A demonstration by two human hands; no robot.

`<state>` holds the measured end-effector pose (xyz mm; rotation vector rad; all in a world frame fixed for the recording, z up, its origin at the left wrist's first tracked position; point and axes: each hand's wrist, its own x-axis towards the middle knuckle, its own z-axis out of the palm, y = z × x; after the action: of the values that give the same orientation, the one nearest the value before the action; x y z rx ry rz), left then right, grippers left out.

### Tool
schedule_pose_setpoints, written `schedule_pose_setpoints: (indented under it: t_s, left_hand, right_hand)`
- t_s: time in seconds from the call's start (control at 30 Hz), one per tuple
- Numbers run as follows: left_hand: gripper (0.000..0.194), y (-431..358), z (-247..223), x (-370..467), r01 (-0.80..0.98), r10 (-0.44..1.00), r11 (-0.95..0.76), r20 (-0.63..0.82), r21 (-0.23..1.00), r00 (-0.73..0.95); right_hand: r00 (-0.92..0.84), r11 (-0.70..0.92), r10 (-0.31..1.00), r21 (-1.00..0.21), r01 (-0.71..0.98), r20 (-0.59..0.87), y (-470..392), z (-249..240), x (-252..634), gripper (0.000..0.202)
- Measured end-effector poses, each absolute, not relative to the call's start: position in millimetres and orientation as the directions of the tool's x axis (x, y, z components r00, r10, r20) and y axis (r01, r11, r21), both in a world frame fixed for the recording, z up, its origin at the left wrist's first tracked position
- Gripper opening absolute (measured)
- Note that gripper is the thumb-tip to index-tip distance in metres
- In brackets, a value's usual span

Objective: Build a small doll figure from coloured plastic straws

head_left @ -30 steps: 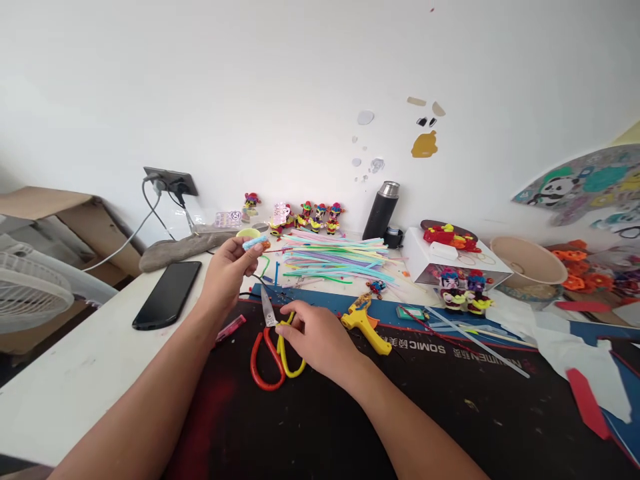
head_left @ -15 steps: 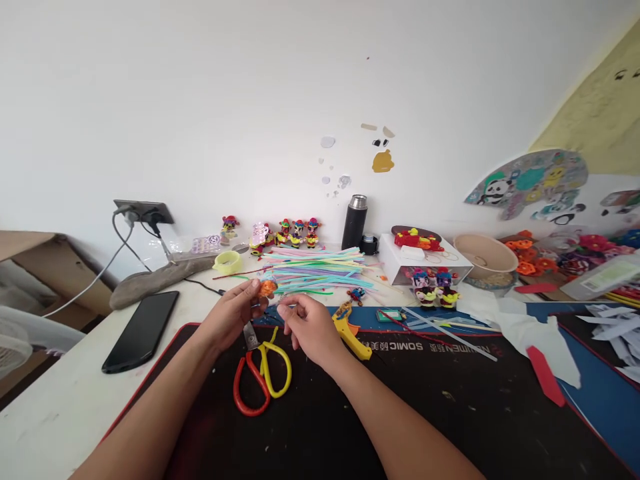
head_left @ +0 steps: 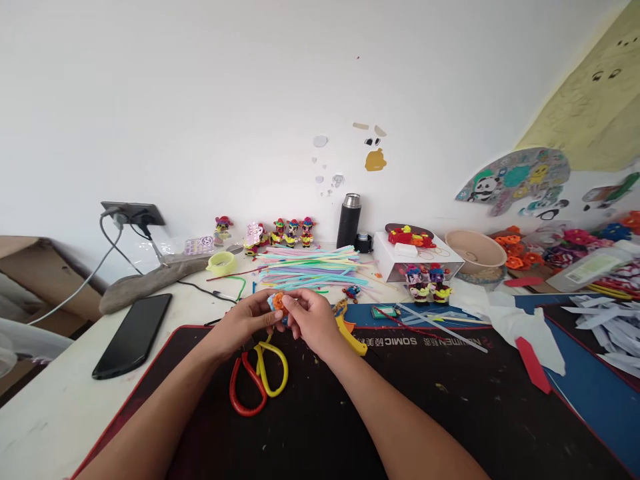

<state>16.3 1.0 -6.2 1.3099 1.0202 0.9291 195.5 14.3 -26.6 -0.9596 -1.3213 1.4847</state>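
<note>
A small orange and light blue piece (head_left: 278, 303) is held between my two hands, above the far edge of the black mat (head_left: 310, 427). My left hand (head_left: 249, 321) grips it from the left with closed fingers. From the right, my right hand (head_left: 311, 319) has its thumb and fingers pressed on the orange part. Just below my hands lie scissors with one red and one yellow handle (head_left: 273, 370); their blades are mostly hidden. A yellow tool (head_left: 353, 339) rests right beside my right hand.
Pastel strips (head_left: 310, 268) lie behind my hands, with small figures (head_left: 293, 233) and a black flask (head_left: 349, 221) by the wall. A phone (head_left: 134, 335) is at left. A white box (head_left: 417, 257), bowl (head_left: 476, 252) and paper strips (head_left: 607, 327) are at right.
My right hand has closed in on the piece and now touches it. My left hand has moved right with the piece, which shows more blue. The view has shifted slightly.
</note>
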Motion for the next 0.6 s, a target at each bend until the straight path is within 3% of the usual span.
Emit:
schedule_pose_setpoints:
  t_s: [0.3,0.6]
  left_hand:
    - [0.037,8.6,-8.8,10.0,-0.081,1.000,-0.004,0.006,0.997,0.028]
    - [0.039,2.9,-5.1,16.4,-0.031,0.995,-0.013,0.017,0.999,0.103]
  right_hand:
    - [-0.255,-0.044,0.967,-0.990,-0.131,-0.009,12.6,-19.8,198.4,0.049]
    - [-0.335,-0.176,0.937,-0.962,-0.207,-0.099,12.2,-21.4,194.9,0.061]
